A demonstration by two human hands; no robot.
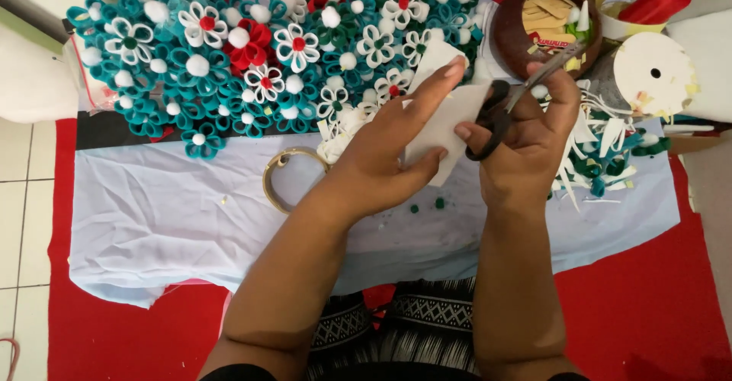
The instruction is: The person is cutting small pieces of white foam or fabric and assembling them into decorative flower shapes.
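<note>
White felt sheet (446,125) sits pinched in the left hand (389,148), fingers closed along its edges. Just right of it, the right hand (530,141) grips black scissors (507,106), blades against the sheet. A wooden hoop (282,179) lies left of the left wrist.

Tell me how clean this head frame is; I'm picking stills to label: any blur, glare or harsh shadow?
Head view: even, soft light, no glare. The left hand, paper and flowers look sharp. The right hand and scissors are slightly soft. Only faint shadow falls on the cloth.
</note>
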